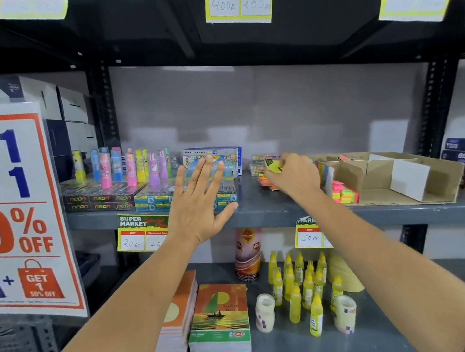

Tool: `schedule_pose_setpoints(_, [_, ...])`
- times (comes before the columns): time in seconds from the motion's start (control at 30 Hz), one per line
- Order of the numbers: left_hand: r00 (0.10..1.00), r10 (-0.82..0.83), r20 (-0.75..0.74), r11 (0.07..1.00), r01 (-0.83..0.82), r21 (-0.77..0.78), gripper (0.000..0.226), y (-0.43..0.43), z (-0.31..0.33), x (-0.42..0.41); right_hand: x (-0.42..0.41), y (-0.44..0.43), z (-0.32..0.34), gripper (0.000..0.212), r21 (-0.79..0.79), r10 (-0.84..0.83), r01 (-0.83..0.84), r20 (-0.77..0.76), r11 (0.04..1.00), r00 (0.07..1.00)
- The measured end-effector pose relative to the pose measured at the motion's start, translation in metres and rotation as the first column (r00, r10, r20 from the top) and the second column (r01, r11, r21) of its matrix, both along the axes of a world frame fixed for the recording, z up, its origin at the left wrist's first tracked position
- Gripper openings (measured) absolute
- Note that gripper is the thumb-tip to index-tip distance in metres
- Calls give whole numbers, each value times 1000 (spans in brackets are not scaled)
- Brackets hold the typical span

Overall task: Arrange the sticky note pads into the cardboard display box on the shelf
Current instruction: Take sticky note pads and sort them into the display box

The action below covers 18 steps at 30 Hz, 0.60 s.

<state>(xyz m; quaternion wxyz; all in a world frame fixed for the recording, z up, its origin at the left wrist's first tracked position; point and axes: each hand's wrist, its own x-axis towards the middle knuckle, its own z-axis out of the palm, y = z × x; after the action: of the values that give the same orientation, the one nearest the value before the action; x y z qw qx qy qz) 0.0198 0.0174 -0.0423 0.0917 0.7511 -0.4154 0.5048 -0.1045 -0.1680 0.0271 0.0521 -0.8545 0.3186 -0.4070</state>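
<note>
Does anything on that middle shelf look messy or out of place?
Yes. A loose heap of sticky note pads lies on the shelf beside the cardboard display box, not in it. The box looks mostly unfilled: only neon pads fill its left end. The right hand grips a yellow pad.

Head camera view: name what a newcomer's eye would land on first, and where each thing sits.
The two bare forearms reaching to the middle shelf: the open left hand spread before flat pencil boxes, the right hand gripping a yellow sticky note pad beside the partitioned brown cardboard display box. Next, the big orange-and-blue discount poster at far left, and the cluster of yellow glue bottles on the lower shelf.
</note>
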Motion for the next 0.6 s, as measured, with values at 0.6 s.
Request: schedule_pose_setpoints(0.6, [1000,20,-11,1000,-19,15,85,1,1,-2,-29,57,-47,46,-109,200,-211,-106,971,974])
